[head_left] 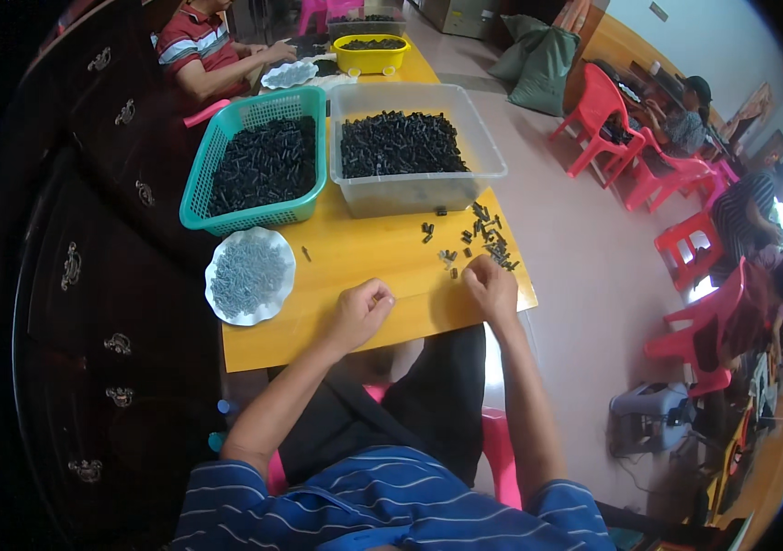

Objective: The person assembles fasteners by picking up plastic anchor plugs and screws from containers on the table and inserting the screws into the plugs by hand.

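Note:
Above the near part of the yellow table, my left hand (361,315) is closed, fingers curled in; whatever they hold, if anything, is hidden. My right hand (493,292) is closed too, bent down over the right side of the table, beside a loose scatter of small black cylindrical pieces (492,241). What its fingertips grip cannot be made out. A few more black pieces (427,231) lie a little farther left. A white scalloped plate (214,292) to the left of my left hand carries a heap of small grey metal screws (249,271). One small dark piece (306,253) lies alone near the plate.
A green perforated basket (191,204) and a translucent plastic bin (410,195), both full of black pieces, stand across the table. Beyond them is a yellow basin (371,62). A person in a red shirt (194,46) works at the far left. Dark drawers (89,230) line the left side.

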Demonstrator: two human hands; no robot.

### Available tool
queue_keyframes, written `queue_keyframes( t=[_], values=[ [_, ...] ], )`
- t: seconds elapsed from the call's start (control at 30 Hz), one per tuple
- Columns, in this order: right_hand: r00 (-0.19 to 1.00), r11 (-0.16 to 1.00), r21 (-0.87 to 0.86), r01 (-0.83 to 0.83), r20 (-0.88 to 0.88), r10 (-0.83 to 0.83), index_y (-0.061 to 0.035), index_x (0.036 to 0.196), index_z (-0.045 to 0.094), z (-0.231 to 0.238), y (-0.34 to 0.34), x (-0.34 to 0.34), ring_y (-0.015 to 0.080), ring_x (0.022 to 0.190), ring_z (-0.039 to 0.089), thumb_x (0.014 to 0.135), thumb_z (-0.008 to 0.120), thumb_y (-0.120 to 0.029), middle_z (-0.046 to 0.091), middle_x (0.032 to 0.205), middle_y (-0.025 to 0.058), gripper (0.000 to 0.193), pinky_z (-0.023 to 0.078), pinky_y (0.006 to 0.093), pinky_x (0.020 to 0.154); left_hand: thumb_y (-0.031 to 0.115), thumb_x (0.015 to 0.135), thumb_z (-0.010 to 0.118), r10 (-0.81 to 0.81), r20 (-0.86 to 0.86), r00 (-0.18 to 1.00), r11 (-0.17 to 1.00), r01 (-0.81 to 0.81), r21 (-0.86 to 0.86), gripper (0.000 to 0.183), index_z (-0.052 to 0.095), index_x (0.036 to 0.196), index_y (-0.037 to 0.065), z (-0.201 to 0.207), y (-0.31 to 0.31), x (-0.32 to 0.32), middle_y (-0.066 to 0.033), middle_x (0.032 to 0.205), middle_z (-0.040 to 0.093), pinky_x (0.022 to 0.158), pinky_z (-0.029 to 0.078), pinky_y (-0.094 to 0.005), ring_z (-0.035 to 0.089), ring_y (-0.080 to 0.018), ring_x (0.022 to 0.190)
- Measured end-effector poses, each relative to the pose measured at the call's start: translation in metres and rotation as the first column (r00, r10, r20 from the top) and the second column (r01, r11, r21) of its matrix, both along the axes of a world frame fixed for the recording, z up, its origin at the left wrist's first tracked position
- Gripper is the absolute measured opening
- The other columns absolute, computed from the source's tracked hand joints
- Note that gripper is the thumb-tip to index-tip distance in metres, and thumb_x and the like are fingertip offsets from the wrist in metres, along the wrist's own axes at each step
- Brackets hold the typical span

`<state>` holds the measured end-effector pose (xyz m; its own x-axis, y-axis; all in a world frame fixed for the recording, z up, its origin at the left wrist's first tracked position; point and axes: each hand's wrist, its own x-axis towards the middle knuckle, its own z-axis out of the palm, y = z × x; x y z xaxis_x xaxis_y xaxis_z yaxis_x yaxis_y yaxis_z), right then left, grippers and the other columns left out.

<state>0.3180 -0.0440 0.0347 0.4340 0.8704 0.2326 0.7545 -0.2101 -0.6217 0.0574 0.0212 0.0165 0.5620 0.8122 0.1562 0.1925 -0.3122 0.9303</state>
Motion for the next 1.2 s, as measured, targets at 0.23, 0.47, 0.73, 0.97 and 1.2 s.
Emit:
queue_keyframes(
  t=[0.23,0.47,0.73,0.97,1.2],
  values=[
    [0.988,0.993,-0.12,0.017,0.155,0.002,-0.0097,0.088,0.071,0.004,0.025,0.012,0.0397,0.078,0.069,0.084,0.064,-0.022,0.07,0.08,0.0206,0.014,0.054,0.048,0.071,0.011,0.094,0.064,0.008,0.055,0.998,1.0,-0.007,-0.03,0.013,0.061,0.09,-0.002,-0.014,0.007,-0.002,0.0018,0.075,0.06,0.061,0.045,-0.0241,0.054,-0.0038,0.067],
    [0.976,0.998,-0.055,-0.03,0.215,0.041,-0.0087,0.09,0.073,-0.007,0.028,0.014,0.04,0.079,0.068,0.084,0.065,-0.023,0.071,0.082,0.0209,0.018,0.054,0.0481,0.071,0.012,0.094,0.064,-0.026,0.024,0.999,0.998,0.027,-0.049,0.014,0.062,0.091,-0.001,-0.003,0.003,-0.003,0.0007,0.076,0.061,0.062,0.046,-0.0244,0.055,-0.0042,0.067],
    [0.696,0.982,0.158,0.106,-0.717,0.041,-0.0031,0.099,0.069,-0.003,-0.005,0.008,0.0081,0.064,0.056,0.096,0.067,-0.024,0.063,0.076,-0.0001,0.021,0.046,0.0246,0.061,0.011,0.094,0.064,-0.028,0.003,1.0,1.0,0.028,-0.013,0.013,0.063,0.091,-0.001,-0.007,0.002,-0.003,0.0003,0.076,0.062,0.061,0.046,-0.0246,0.055,-0.0044,0.067],
    [0.403,0.977,0.202,0.075,-0.902,0.155,-0.009,0.114,0.063,-0.006,-0.039,-0.042,0.007,0.074,0.057,0.1,0.062,-0.022,0.063,0.094,-0.001,0.019,0.044,0.0213,0.069,0.011,0.094,0.064,-0.043,0.0,0.999,0.999,0.043,-0.03,0.012,0.063,0.092,-0.001,0.007,-0.005,0.002,0.0029,0.075,0.059,0.058,0.043,-0.0235,0.05,-0.0033,0.063],
    [0.219,0.949,0.31,-0.052,-0.924,0.313,-0.0056,0.117,0.061,-0.01,-0.053,-0.058,0.0105,0.087,0.063,0.101,0.06,-0.013,0.067,0.101,0.0025,0.018,0.052,0.0248,0.081,0.007,0.092,0.066,-0.096,0.041,0.995,0.99,0.091,0.106,0.008,0.064,0.093,-0.001,0.052,-0.021,0.026,-0.0024,0.077,0.064,0.057,0.045,-0.0252,0.057,-0.0076,0.06]
  ],
)
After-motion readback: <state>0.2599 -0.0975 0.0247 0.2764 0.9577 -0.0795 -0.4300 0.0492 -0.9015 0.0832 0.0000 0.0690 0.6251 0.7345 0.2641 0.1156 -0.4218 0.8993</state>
